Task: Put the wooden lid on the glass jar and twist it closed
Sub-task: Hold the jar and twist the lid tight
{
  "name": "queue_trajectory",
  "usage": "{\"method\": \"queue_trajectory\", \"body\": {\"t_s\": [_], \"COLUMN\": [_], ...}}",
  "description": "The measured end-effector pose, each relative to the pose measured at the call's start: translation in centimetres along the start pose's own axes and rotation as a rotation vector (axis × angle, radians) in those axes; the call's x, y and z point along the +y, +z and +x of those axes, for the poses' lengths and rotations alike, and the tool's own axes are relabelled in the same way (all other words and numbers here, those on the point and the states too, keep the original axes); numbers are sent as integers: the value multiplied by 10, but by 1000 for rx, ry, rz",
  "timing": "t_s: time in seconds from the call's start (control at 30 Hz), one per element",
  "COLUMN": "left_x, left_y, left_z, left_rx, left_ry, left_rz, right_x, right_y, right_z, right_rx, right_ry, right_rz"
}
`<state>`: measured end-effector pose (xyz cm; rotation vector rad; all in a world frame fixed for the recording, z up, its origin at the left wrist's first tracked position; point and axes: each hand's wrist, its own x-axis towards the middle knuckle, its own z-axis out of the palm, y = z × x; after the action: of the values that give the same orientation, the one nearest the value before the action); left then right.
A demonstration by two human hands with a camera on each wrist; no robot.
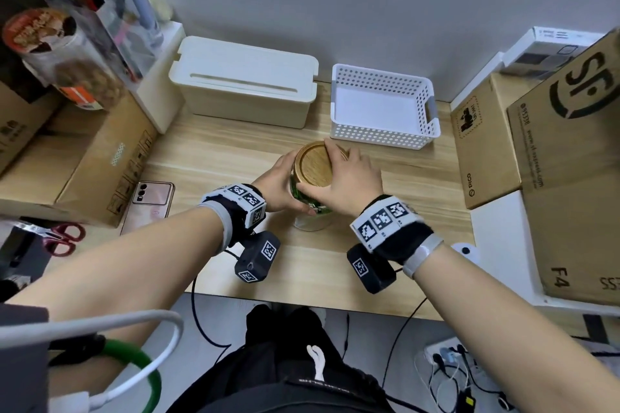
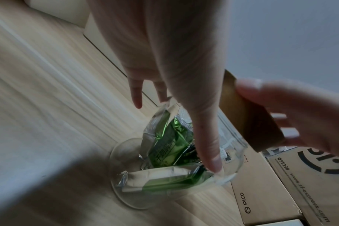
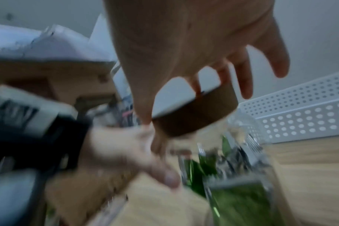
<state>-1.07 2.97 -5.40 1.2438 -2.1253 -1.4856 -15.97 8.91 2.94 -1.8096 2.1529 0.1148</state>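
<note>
A clear glass jar (image 1: 310,220) with green packets inside stands on the wooden desk (image 1: 214,151) in front of me. The round wooden lid (image 1: 315,164) sits on its mouth. My left hand (image 1: 280,183) wraps the jar's body (image 2: 164,168) from the left, thumb (image 2: 209,149) across the glass. My right hand (image 1: 349,178) grips the lid's rim from the right and above, fingers and thumb spread round it. In the blurred right wrist view the lid (image 3: 195,113) is held between thumb and fingers over the jar (image 3: 232,175).
A white lidded box (image 1: 245,84) and a white perforated basket (image 1: 382,107) stand behind the jar. Cardboard boxes flank the desk at left (image 1: 100,164) and right (image 1: 567,161). A phone (image 1: 151,201) and red scissors (image 1: 63,238) lie at left.
</note>
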Motion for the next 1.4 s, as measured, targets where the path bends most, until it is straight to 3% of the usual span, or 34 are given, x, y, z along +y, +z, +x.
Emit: {"method": "queue_trajectory", "body": {"t_s": [0.13,0.2,0.33,0.43,0.5,0.6,0.7,1.03,1.1,1.23,1.4], "left_x": [-1,-1,-1,-1,-1,-2,-2,-2,-2,-2,-4], "left_y": [0,0,-2,-3,-3,-4,-4,-6,-6,-6,-5], "left_z": [-1,0,1,3,5,6,7,7,7,8,8], "left_rx": [11,9,0,-3,-15,-24,-26,-30,-34,-35,-35], "left_ry": [22,27,25,14,16,24,21,31,34,44,43], "left_rz": [15,16,14,12,28,41,40,7,12,22,12], "right_x": [16,18,5,-6,-3,7,9,2,6,24,19], "right_y": [-25,-30,-24,-21,-26,-36,-39,-14,-13,-25,-13], "right_z": [10,13,9,5,10,20,26,4,6,16,11], "right_rx": [-151,-135,-20,-57,-109,-222,-234,104,76,-118,11], "right_ry": [-321,-405,-251,-98,-131,-354,-451,-201,-230,-384,-341], "right_rz": [93,39,-116,-231,-218,-141,-98,-66,-41,9,27]}}
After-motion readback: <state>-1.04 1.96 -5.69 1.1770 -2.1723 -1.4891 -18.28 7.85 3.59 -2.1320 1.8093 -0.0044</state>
